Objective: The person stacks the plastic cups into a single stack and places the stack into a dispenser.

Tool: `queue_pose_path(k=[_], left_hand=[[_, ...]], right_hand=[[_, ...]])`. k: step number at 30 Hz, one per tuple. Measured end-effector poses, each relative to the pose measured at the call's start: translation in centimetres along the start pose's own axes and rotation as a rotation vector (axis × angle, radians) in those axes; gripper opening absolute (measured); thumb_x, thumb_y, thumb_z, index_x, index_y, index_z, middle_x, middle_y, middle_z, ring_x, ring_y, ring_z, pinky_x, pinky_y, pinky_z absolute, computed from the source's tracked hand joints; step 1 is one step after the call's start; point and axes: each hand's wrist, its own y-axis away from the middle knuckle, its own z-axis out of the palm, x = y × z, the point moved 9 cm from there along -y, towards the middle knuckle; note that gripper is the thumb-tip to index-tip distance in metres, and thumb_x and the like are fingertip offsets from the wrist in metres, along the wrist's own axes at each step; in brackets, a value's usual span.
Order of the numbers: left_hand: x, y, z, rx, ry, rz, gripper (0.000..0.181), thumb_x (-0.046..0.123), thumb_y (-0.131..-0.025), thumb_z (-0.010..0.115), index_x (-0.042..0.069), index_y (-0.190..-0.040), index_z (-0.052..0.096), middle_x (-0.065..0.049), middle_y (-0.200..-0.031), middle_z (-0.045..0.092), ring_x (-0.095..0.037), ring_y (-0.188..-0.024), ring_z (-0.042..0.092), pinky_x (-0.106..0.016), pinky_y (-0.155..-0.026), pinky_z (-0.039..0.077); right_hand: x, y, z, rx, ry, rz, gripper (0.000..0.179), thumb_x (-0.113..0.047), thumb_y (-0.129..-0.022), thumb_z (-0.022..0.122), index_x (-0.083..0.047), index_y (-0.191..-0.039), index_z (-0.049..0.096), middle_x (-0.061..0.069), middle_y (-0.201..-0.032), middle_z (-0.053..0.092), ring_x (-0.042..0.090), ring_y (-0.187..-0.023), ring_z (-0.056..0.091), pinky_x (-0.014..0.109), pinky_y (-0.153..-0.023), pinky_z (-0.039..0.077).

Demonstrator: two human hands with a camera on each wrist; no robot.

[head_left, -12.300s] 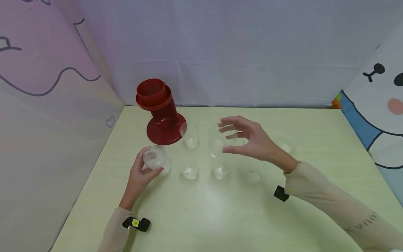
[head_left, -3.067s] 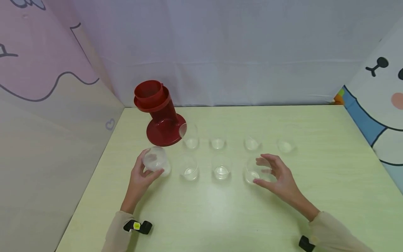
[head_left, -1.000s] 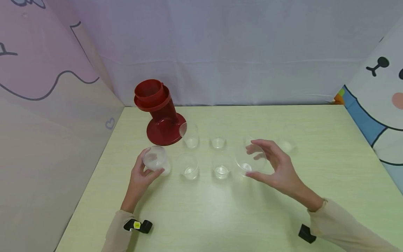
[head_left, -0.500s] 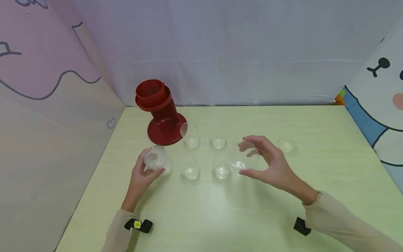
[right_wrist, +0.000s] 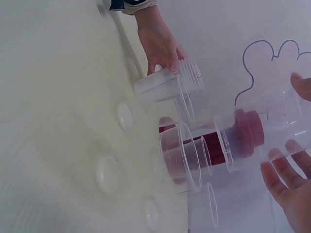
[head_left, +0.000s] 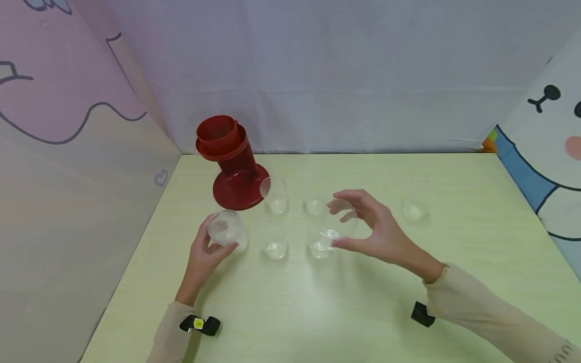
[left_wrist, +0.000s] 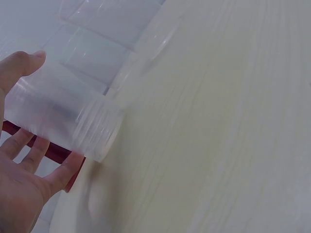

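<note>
My left hand (head_left: 201,254) grips a stack of nested clear plastic cups (head_left: 225,228) at the left; its many-ridged side shows in the left wrist view. In my right hand (head_left: 379,229) is a clear plastic cup (head_left: 337,224), held round its side with thumb and fingers above the table. From the head, it partly overlaps the nearer standing cup (head_left: 320,247); whether they touch I cannot tell. Other clear cups stand upright: one in front (head_left: 275,247), and behind them a cup (head_left: 278,202), another (head_left: 314,205) and a far right one (head_left: 414,209).
A red plastic stand with a cup-shaped top (head_left: 238,176) and round base is behind the stack. The pale wood-look table (head_left: 290,312) has a white cloth (head_left: 327,85) along its back edge and printed walls on both sides.
My right hand has lifted the cup from the front row's right end and carried it left, over the neighbouring cup. The left hand keeps its place with the stack.
</note>
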Motion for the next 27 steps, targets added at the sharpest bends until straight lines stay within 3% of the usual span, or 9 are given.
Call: queue_pose_path(k=[8, 27], left_hand=[[0.0, 0.0, 0.0, -0.004, -0.018, 0.005, 0.080, 0.008, -0.080, 0.076, 0.015, -0.145, 0.030, -0.006, -0.142, 0.037, -0.026, -0.129, 0.037, -0.046, -0.098, 0.042], [0.0, 0.0, 0.0, -0.005, -0.024, -0.005, 0.080, 0.010, -0.081, 0.076, 0.016, -0.145, 0.029, -0.005, -0.143, 0.036, -0.027, -0.130, 0.035, -0.047, -0.098, 0.041]], right_hand=[[0.0, -1.1, 0.8, -0.033, -0.040, 0.005, 0.077, 0.007, -0.066, 0.082, -0.010, -0.133, 0.047, 0.007, -0.120, 0.058, 0.028, -0.109, 0.055, 0.040, -0.085, 0.050], [0.3, -3.5, 2.6, -0.094, -0.060, 0.005, 0.074, 0.002, -0.070, 0.081, -0.010, -0.133, 0.046, 0.010, -0.121, 0.057, 0.025, -0.110, 0.056, 0.043, -0.085, 0.051]])
